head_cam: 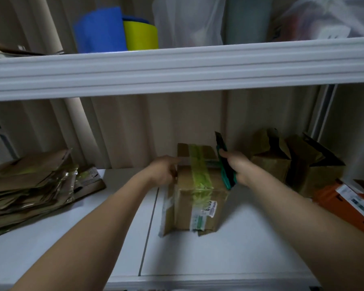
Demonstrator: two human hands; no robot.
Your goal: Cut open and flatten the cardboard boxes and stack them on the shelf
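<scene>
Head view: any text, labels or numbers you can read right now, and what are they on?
"6/69", a doubtful reading of large digits seen sideways: white label on the taped box.
Smaller print on that label: blurred.
Labels on the orange box: barcodes and print, too blurred.
Printed sheet by the flattened cardboard stack: unreadable.

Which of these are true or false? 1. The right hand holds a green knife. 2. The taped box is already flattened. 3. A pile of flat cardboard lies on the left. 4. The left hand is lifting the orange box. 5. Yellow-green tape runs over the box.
1. True: the right hand grips a green knife.
2. False: the box stands whole and taped shut.
3. True: the flat cardboard is piled on the shelf, left.
4. False: the left hand touches the taped box; the orange box lies untouched, right.
5. True: tape crosses its top and front.
</scene>
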